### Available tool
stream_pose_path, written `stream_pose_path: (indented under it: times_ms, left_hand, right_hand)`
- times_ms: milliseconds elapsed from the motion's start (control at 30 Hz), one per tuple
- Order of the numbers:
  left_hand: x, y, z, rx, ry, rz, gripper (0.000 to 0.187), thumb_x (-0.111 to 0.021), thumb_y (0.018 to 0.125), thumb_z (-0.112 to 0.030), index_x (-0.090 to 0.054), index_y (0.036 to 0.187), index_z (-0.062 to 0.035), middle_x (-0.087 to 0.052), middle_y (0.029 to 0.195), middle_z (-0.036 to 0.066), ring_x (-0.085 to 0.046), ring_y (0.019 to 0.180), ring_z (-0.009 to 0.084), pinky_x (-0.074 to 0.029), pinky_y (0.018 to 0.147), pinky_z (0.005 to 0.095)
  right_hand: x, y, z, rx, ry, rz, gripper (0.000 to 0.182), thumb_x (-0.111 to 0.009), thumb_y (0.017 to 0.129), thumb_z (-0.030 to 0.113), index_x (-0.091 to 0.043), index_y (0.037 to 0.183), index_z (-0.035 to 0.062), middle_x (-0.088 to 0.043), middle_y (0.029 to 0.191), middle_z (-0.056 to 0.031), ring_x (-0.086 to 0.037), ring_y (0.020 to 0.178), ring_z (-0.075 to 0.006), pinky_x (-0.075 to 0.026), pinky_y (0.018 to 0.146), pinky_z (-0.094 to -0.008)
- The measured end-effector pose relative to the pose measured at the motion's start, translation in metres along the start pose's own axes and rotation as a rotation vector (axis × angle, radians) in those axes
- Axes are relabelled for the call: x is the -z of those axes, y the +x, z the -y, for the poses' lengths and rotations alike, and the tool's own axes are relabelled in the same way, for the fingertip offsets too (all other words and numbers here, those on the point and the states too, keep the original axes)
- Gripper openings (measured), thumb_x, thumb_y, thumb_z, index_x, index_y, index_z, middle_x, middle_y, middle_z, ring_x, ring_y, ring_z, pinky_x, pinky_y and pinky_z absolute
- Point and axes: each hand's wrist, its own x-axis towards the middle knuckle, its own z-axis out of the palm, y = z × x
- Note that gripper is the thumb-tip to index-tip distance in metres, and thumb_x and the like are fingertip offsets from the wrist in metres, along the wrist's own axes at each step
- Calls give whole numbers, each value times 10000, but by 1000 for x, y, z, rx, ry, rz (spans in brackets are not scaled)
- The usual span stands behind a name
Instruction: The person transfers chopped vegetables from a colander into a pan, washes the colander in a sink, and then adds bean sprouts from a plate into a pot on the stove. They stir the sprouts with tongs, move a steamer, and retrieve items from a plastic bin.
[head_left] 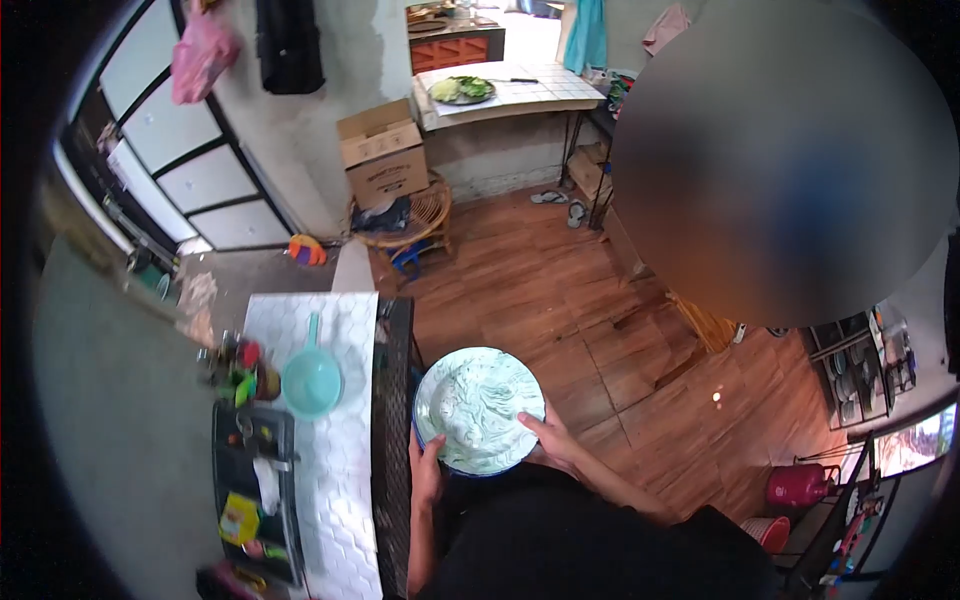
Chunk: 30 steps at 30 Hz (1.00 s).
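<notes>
A round plate with a white and green marbled face is held in front of my body, its face turned up toward me. A blue edge shows along its lower rim. My left hand grips the lower left rim, thumb on top and fingers underneath. At the right rim, my right hand holds it the same way, with the thumb lying over the face. The fingers of both hands are mostly hidden beneath the plate. To the left, a mint-green long-handled dipper rests on the white tiled counter.
A dark sink with a yellow item lies beside the counter. Ahead are a cardboard box on a rattan stool and a tiled table with leafy greens and a knife. A red gas cylinder stands right. A blurred patch covers the upper right.
</notes>
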Motion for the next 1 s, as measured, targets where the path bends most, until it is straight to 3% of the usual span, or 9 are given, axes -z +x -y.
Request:
stream_pose_path:
  times_ms: [133, 233, 367, 467, 667, 733, 867, 1000]
  left_hand:
    - [-31, 121, -37, -35, 131, 50, 553, -525, 857, -74, -369, 1381, 11, -490, 1312, 133, -484, 1174, 214, -380, 992, 316]
    - [-82, 170, -94, 30, 175, 47, 542, -537, 864, -69, -376, 1374, 21, -504, 1302, 131, -495, 1165, 206, -378, 993, 307]
    - [-110, 262, -116, -31, 223, 110, 532, -551, 877, -59, -378, 1373, 23, -526, 1278, 123, -508, 1152, 195, -382, 1002, 314]
    - [-115, 332, -112, -46, 198, 134, 544, -578, 873, -48, -380, 1375, 17, -526, 1282, 124, -508, 1155, 189, -389, 1000, 313]
    - [-122, 442, -125, -77, 113, -187, 537, -613, 857, -28, -403, 1348, 30, -549, 1250, 111, -532, 1122, 182, -414, 974, 308]
    - [-118, 457, -132, -255, 59, -229, 539, -620, 851, -25, -409, 1345, 27, -561, 1230, 115, -544, 1100, 179, -432, 952, 308]
    - [-102, 475, -160, -280, -26, -568, 525, -610, 849, -24, -419, 1335, 31, -579, 1197, 118, -572, 1049, 170, -462, 907, 297]
    - [-76, 499, -180, -363, -212, -784, 479, -607, 870, -72, -446, 1309, 33, -607, 1142, 113, -593, 1000, 174, -471, 883, 293]
  right_hand:
    - [-7, 99, 64, 49, -43, -124, 564, -573, 925, 101, -297, 1412, 29, -480, 1313, -99, -465, 1191, -173, -377, 1015, -325]
    - [-8, 156, 105, 113, -47, -160, 539, -587, 922, 118, -337, 1390, 24, -499, 1290, -98, -481, 1166, -170, -391, 998, -321]
    - [-1, 240, 139, 69, -17, -247, 520, -588, 920, 111, -359, 1379, 22, -506, 1283, -94, -488, 1156, -167, -394, 991, -312]
    - [9, 313, 166, 49, -11, -183, 514, -580, 924, 101, -358, 1379, 17, -504, 1287, -92, -484, 1161, -167, -387, 996, -309]
    - [5, 484, 203, -74, -109, 97, 517, -564, 931, 95, -338, 1390, 15, -488, 1304, -91, -464, 1185, -166, -367, 1010, -310]
    - [-19, 527, 216, -138, -161, 186, 517, -561, 932, 94, -335, 1390, 14, -488, 1303, -89, -463, 1185, -166, -363, 1012, -309]
    - [-83, 606, 233, -236, -344, 531, 574, -559, 933, 95, -273, 1425, 14, -444, 1353, -92, -424, 1229, -175, -321, 1043, -306]
    - [-154, 666, 224, -374, -430, 775, 632, -552, 928, 70, -220, 1466, 52, -381, 1419, -64, -366, 1291, -172, -275, 1080, -310]
